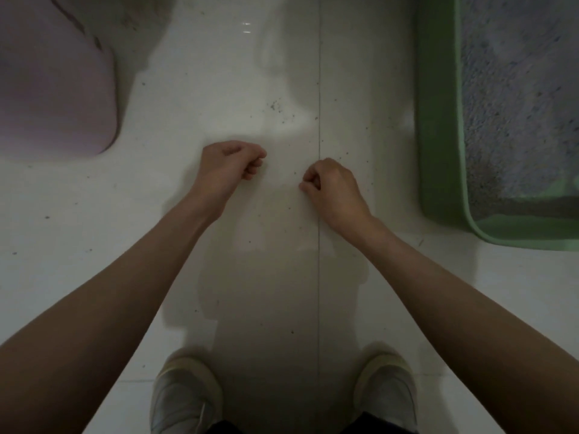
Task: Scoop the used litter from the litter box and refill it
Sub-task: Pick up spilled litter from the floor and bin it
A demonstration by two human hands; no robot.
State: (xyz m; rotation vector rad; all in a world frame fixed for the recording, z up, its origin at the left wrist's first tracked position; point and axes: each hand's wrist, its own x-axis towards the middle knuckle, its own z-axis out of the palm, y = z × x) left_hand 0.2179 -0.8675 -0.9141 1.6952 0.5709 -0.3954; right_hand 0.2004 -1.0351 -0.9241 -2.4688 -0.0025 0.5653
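**Both hands hang free over the tiles, litter box off to the right**

Down at the near edge, two pale slip-on shoes, the left shoe (185,399) and the right shoe (388,393), stand apart on the glossy white tiled floor (266,277). A grout line (319,277) runs straight away between them, nearer the right shoe.

Up from there, two bare forearms reach forward over the floor. The left hand (232,166) has its fingers curled loosely inward, and its grip is clenched on nothing at all. The right hand (332,186), just beside it across a small gap, is curled the same way, thumb against the fingertips; whether it pinches anything tiny between them is too small to tell, and nothing shows in it. Dark specks of scattered litter (275,106) dot the tiles just beyond both hands.

Off to the right of the right hand, well apart from it, sits the green litter box (438,120), its rim running up the frame's right side. Inside lies grey-blue litter (517,89), darker near its closest corner.

Far to the left of the left hand, a pale pink rounded object (53,89) fills the upper corner; it is too blurred to identify.
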